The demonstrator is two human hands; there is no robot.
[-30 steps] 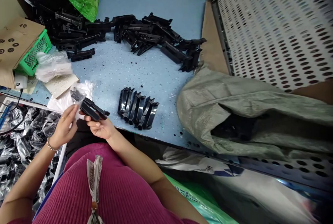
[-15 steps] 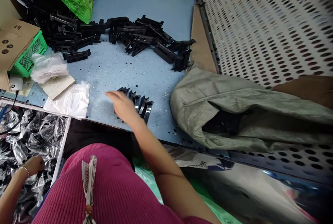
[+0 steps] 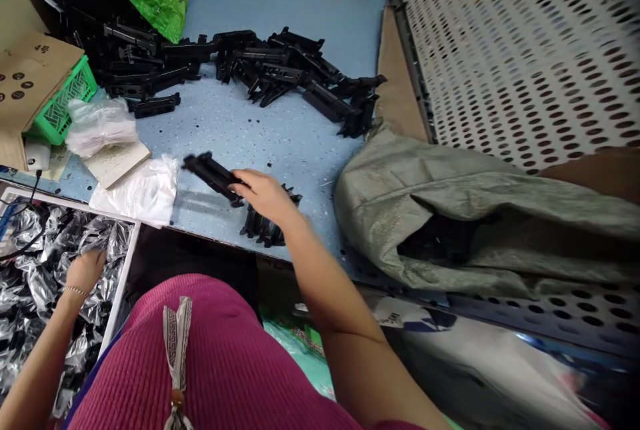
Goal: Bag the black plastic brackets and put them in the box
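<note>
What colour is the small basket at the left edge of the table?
The basket is green, with a lattice wall; the head view shows it, partly under cardboard.

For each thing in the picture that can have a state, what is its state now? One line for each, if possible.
Right hand: closed around one black plastic part, lifted over the table.
Left hand: resting in the tray of bagged parts; grip unclear.
Row of black parts: standing side by side, partly hidden by the right hand.
Pile of black parts: loose, unbagged.
Grey sack: lying on its side, mouth open.
Clear bags: stacked flat, empty.
</note>
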